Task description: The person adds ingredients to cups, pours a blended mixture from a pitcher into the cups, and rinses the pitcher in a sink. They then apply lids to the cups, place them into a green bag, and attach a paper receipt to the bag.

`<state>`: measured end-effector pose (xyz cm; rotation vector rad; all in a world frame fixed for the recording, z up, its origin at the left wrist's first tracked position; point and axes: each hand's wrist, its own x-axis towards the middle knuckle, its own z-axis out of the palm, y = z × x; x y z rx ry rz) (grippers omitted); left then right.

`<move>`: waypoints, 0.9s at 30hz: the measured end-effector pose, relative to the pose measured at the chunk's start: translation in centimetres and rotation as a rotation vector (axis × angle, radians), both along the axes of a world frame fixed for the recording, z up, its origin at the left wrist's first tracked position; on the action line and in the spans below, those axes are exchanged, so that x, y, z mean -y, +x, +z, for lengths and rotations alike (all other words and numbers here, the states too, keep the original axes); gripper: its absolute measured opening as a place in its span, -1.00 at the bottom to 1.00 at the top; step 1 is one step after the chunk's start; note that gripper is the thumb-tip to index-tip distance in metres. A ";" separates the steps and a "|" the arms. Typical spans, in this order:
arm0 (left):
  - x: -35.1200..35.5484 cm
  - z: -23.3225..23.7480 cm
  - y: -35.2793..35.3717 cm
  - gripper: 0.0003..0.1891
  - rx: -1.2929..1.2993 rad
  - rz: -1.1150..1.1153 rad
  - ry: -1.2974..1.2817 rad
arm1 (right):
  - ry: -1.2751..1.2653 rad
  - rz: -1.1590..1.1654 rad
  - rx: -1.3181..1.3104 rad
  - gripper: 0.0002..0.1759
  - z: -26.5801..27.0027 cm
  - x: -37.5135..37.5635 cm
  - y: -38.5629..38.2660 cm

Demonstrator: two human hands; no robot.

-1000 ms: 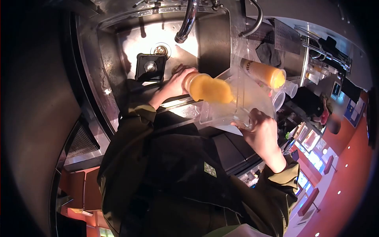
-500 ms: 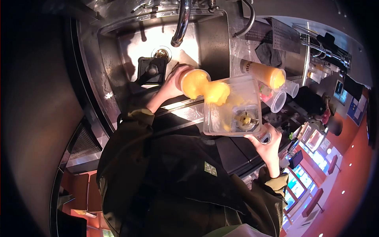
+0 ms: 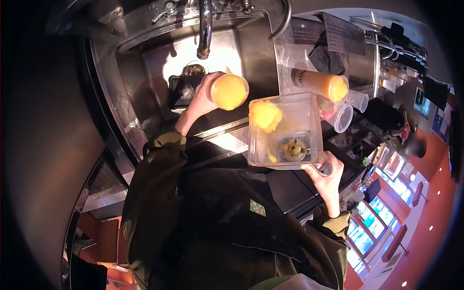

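My left hand [image 3: 199, 100] is wrapped round a clear cup [image 3: 230, 92], which is full to the rim with orange slush and hangs over the near edge of the sink. Close to its right is a clear square blender jug [image 3: 311, 116], tipped so that its inside faces me. My right hand [image 3: 328, 176] grips the jug by its handle. A lump of orange slush [image 3: 265, 116] clings near the jug's lip, with smears down the wall. The blade [image 3: 294, 148] shows at the jug's bottom. Cup and jug are apart.
A steel sink [image 3: 261, 63] with a tap [image 3: 205, 34] lies ahead. In it sits a black square fixture [image 3: 180, 94]. To the right are another filled cup [image 3: 319, 84], clear cups [image 3: 343, 119] and a dark cloth [image 3: 326, 62]. A person [image 3: 386, 121] stands farther off.
The cup has moved left, away from the jug's lip. Slush that bridged jug and cup has parted, leaving a lump in the jug. My right hand still holds the jug.
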<state>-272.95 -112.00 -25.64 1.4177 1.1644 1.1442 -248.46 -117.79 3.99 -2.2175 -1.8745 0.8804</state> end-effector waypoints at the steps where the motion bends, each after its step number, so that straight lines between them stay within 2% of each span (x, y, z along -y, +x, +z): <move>1: 0.0 0.0 0.1 -0.23 -0.030 0.002 0.000 | 0.011 -0.001 0.009 -0.54 0.0 0.1 0.2; 4: 0.5 0.3 0.2 -0.25 -0.071 -0.005 -0.025 | -0.033 -0.081 0.041 -0.55 1.3 0.2 0.0; 7: 0.6 1.5 0.6 -0.22 -0.034 -0.072 -0.095 | 0.046 -0.166 -0.029 -0.57 3.8 0.7 1.4; 8: 0.7 1.0 0.8 -0.19 -0.037 -0.070 -0.074 | 0.056 -0.282 -0.104 -0.60 5.3 0.8 2.0; 10: 0.6 1.6 1.2 -0.18 -0.030 -0.089 -0.078 | 0.174 -0.398 0.048 -0.63 7.7 1.4 4.1; 12: 0.3 2.4 1.7 -0.17 -0.019 -0.098 -0.066 | 0.123 -0.537 0.000 -0.63 11.3 -1.2 4.3; 14: 0.1 2.9 2.3 -0.17 -0.015 -0.109 -0.049 | 0.100 -0.552 0.095 -0.61 13.3 -2.8 6.4; 18: -0.4 4.2 3.4 -0.17 -0.009 -0.142 0.008 | -0.027 -0.426 0.174 -0.54 14.5 -6.9 9.6; 20: -0.4 4.8 3.9 -0.17 -0.007 -0.152 0.022 | -0.066 -0.279 0.265 -0.54 14.1 -9.1 9.4; 23: -0.3 5.1 4.3 -0.17 -0.009 -0.147 0.018 | -0.052 -0.149 0.233 -0.56 13.3 -10.8 9.7; 27: 0.0 5.1 4.5 -0.17 -0.028 -0.138 0.010 | -0.063 -0.070 0.344 -0.56 12.2 -11.8 12.6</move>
